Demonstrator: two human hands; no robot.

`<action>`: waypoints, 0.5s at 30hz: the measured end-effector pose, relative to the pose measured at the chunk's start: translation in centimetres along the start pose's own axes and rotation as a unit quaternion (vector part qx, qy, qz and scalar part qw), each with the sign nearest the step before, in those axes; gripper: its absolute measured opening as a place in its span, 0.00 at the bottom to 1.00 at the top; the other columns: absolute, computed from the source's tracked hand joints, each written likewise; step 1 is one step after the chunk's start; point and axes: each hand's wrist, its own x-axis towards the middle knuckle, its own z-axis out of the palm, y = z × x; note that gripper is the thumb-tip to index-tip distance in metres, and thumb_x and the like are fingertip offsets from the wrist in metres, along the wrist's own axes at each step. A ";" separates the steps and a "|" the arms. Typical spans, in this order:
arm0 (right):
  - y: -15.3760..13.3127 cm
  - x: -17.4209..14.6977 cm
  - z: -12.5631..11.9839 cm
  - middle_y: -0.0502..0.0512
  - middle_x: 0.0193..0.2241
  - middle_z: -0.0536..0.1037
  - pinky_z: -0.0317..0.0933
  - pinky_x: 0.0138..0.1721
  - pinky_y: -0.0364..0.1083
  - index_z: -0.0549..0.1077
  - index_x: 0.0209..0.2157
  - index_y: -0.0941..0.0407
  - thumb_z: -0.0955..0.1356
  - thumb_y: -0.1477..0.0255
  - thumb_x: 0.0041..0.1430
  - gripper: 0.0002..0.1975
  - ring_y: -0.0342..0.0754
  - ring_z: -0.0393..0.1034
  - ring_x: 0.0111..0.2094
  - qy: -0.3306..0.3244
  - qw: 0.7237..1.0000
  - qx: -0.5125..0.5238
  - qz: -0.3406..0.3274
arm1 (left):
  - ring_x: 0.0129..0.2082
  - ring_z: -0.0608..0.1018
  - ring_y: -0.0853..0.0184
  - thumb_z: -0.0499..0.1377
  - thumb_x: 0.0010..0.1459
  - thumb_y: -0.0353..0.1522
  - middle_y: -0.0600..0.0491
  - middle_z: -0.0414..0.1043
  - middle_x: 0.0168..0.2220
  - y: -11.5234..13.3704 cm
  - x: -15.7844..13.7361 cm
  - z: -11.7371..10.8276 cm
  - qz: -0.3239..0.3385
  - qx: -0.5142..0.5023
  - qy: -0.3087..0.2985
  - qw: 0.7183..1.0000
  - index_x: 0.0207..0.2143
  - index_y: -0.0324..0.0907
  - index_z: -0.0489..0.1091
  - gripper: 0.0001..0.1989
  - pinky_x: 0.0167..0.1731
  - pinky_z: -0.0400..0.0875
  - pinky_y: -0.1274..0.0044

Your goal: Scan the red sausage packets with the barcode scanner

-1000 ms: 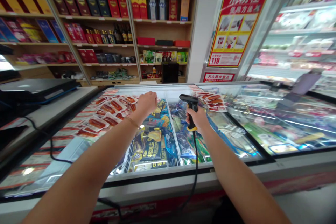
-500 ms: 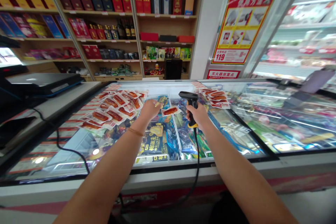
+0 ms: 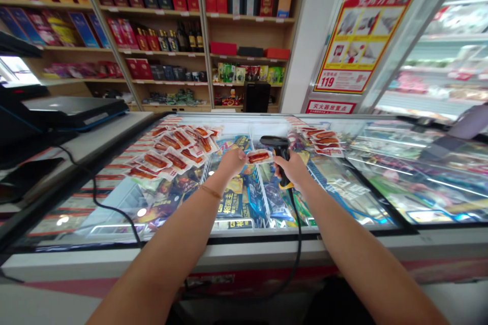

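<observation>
My left hand (image 3: 233, 161) is closed, its fingertips pinching the left end of a small clear vacuum packet of reddish-brown food (image 3: 260, 157). Wrapped round the grip of a black and yellow barcode scanner (image 3: 282, 155) is my right hand (image 3: 295, 168). The scanner's head points left, above the packet's right end. My right thumb lies close to that end; I cannot tell whether it touches. More packets of the same kind (image 3: 177, 144) lie in a loose pile on the freezer's glass top at left. A smaller stack of packets (image 3: 324, 139) is at right.
Beneath the glass, the chest freezer (image 3: 244, 245) holds bagged goods. The scanner's black cable (image 3: 298, 228) hangs over the front edge, and another cable (image 3: 110, 207) crosses the glass at left. A flat scale-like device (image 3: 80, 111) stands at far left. Stocked shelves (image 3: 152, 10) line the back.
My left hand has moved right and now grips the packet's end. The packet sits closer to the scanner, still in my right hand. The whole view has shifted slightly.
</observation>
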 end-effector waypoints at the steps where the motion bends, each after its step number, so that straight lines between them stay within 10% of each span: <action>1: 0.0 0.0 0.0 0.44 0.17 0.70 0.58 0.14 0.41 0.64 0.29 0.54 0.70 0.68 0.50 0.10 0.42 0.65 0.13 -0.001 1.000 -0.002 -0.001 | 0.41 0.79 0.57 0.61 0.55 0.31 0.46 0.79 0.36 -0.1 0.1 0.1 -0.003 -0.009 0.011 1.000 0.31 0.41 0.74 0.03 0.42 0.70 0.70; 15: -0.1 0.0 0.2 0.44 0.16 0.70 0.57 0.13 0.41 0.65 0.31 0.54 0.71 0.69 0.48 0.11 0.42 0.65 0.13 0.002 1.000 0.018 0.009 | 0.30 0.81 0.67 0.59 0.56 0.27 0.50 0.80 0.39 -1.5 1.3 1.1 -0.028 -0.343 0.060 0.937 0.36 0.40 0.78 0.08 0.32 0.79 0.73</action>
